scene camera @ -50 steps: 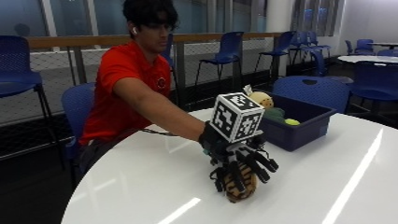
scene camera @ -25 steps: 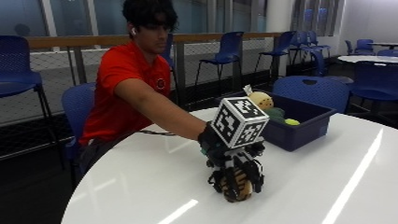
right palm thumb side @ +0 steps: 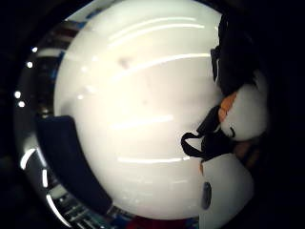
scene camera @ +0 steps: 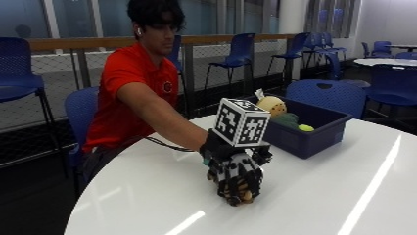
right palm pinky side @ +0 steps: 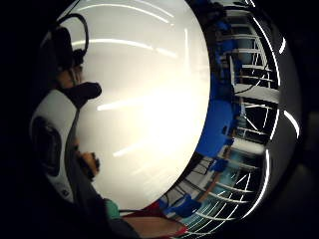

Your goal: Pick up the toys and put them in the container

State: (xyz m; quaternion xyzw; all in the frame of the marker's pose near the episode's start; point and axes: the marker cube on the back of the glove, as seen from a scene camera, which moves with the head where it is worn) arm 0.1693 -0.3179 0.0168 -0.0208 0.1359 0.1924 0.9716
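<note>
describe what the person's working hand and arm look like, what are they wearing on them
The right hand wears a black glove with pale segmented pieces along the fingers. In the palm views, black straps and rounded white plastic housings sit at the palm. The forearm is bare; a short red sleeve covers the upper arm.

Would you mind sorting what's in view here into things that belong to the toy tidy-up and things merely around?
Job:
- gloved hand, fingers curled round a brown toy on the white table
- blue bin, already holding a tan ball, a green toy and a yellow ball

Merely around:
- blue chairs
</note>
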